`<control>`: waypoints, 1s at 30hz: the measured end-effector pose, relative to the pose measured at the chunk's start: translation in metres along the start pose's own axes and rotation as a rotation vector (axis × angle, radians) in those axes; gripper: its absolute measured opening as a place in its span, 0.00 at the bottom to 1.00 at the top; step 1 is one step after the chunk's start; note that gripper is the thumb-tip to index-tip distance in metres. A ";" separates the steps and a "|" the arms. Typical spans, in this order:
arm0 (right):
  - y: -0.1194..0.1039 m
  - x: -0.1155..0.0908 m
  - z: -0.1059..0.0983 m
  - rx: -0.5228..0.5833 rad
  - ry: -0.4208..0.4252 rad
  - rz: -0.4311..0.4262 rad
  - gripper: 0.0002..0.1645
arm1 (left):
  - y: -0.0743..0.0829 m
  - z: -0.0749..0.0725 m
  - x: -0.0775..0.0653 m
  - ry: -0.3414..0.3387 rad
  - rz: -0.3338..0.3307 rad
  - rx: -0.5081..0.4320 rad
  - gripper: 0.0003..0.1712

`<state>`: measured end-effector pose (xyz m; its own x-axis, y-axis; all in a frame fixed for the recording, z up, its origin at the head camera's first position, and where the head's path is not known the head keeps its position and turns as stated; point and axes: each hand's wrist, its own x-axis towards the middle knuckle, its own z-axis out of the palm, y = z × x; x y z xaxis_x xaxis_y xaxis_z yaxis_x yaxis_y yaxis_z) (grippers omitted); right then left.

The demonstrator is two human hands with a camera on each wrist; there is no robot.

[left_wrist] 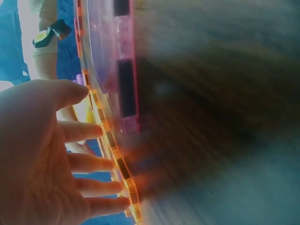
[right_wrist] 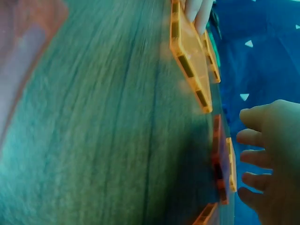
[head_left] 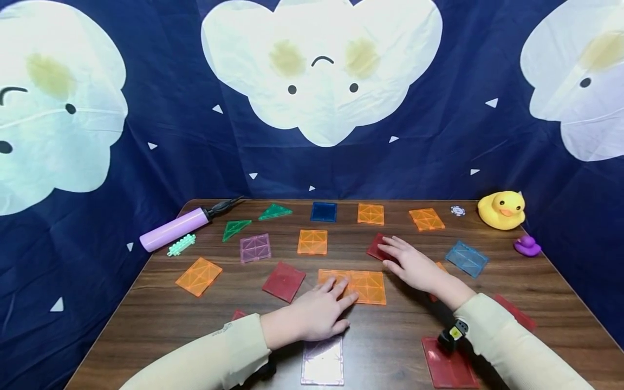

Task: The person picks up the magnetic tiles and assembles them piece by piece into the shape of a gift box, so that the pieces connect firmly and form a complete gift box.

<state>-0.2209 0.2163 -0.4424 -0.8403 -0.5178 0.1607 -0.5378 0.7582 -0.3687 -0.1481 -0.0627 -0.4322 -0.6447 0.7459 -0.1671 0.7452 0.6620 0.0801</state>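
Observation:
My left hand (head_left: 317,313) lies with fingers spread and fairly straight on two orange square magnetic tiles (head_left: 371,288) joined side by side. In the left wrist view its fingertips meet the orange edge (left_wrist: 123,168). A pale purple tile (head_left: 323,365) is just below that hand. My right hand (head_left: 413,266) reaches over a red square tile (head_left: 374,248), its fingers extended and covering part of it. In the right wrist view the right hand (right_wrist: 276,159) hovers beside the red tile's edge (right_wrist: 219,159). Neither hand grasps anything.
More tiles are spread over the wooden table: a red one (head_left: 284,281), an orange one (head_left: 199,276), a blue one (head_left: 466,259) and green triangles (head_left: 275,211). A purple pump (head_left: 174,229) stands at the left, with a yellow duck (head_left: 502,210) and purple duck (head_left: 527,246) at the right.

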 end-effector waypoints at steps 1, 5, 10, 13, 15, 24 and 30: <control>0.001 0.000 0.001 0.004 -0.013 0.000 0.27 | 0.001 0.000 0.000 -0.005 -0.002 -0.005 0.35; 0.005 0.000 0.004 0.011 -0.049 -0.017 0.26 | 0.002 0.000 0.001 -0.018 -0.008 -0.018 0.36; 0.008 0.004 0.004 -0.006 -0.065 -0.056 0.24 | 0.004 -0.002 0.002 -0.021 -0.018 -0.022 0.37; 0.008 0.008 0.004 -0.007 -0.089 -0.077 0.24 | 0.005 -0.003 0.002 -0.023 -0.023 -0.025 0.37; 0.006 0.011 0.004 0.002 -0.109 -0.093 0.24 | 0.005 -0.003 0.002 -0.022 -0.021 -0.025 0.37; -0.002 0.021 0.009 0.089 -0.175 -0.199 0.23 | 0.003 -0.002 0.003 -0.033 -0.018 -0.020 0.38; -0.005 0.020 0.011 0.118 -0.185 -0.257 0.22 | 0.003 -0.002 0.004 -0.030 -0.025 -0.007 0.38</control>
<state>-0.2346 0.1977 -0.4477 -0.6457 -0.7574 0.0967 -0.7095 0.5483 -0.4427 -0.1488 -0.0570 -0.4309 -0.6576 0.7267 -0.1987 0.7277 0.6810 0.0824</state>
